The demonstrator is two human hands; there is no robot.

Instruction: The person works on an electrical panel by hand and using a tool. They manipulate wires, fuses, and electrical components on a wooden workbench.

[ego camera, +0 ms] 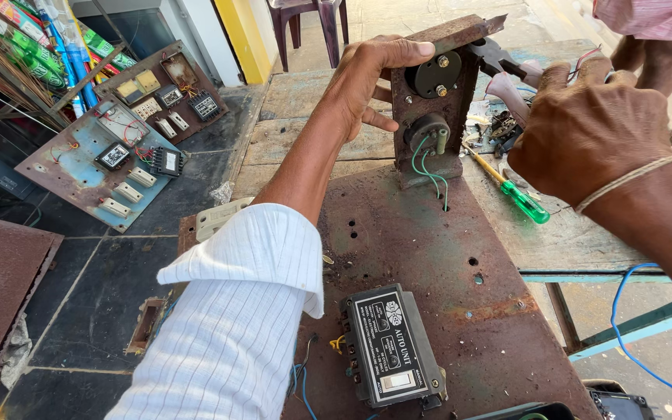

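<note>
From the head view, my left hand (367,78) clasps the top edge of the rusty upright metal bracket with two round black fittings (433,109), upper centre of the frame, thumb behind, fingers over its front. My right hand (585,128), at the upper right, is closed around pink-handled pliers (507,89) just beside the bracket. A green-handled screwdriver (519,198) lies on the wooden desk (585,241) below my right hand.
</note>
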